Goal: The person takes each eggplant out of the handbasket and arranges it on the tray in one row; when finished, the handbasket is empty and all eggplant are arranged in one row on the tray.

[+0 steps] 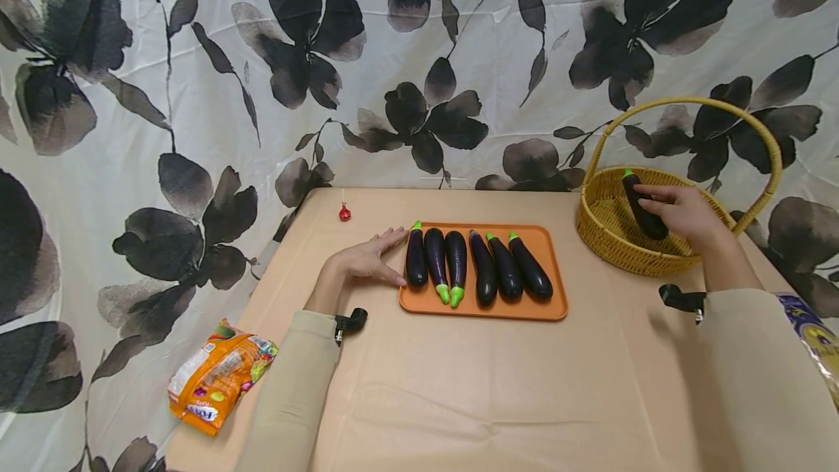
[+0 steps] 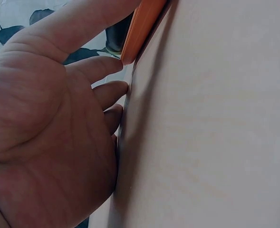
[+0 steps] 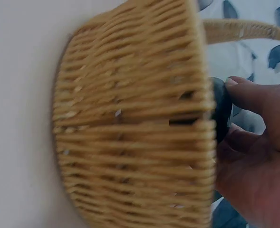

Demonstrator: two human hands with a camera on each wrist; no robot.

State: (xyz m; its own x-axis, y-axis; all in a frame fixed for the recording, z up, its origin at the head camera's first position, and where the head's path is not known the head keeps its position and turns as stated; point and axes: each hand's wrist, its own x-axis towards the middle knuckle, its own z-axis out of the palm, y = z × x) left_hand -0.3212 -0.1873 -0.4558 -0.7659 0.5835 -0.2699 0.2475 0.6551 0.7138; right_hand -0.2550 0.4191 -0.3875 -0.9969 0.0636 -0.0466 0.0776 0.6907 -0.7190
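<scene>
My right hand [image 1: 684,217] pinches a dark purple eggplant [image 1: 634,199] with a green stem end, between thumb and fingers, at the yellow woven basket [image 1: 629,259]. In the right wrist view the basket wall [image 3: 135,118] hides the lower part of that eggplant [image 3: 220,107]. Several more eggplants [image 1: 483,268] lie side by side on an orange tray [image 1: 556,253], stem ends pointing different ways. At the tray's left edge, my left hand [image 1: 363,257] rests with its fingers extended; its palm [image 2: 44,118] faces the left wrist camera and it grips nothing.
An orange snack bag [image 1: 223,377] lies at the table's left edge. A small red wrapped lollipop [image 1: 344,213] sits behind the left hand. At the far right a purple and yellow package [image 1: 813,333] is partly hidden by the right sleeve. Floral cloth [image 1: 406,35] hangs behind the table.
</scene>
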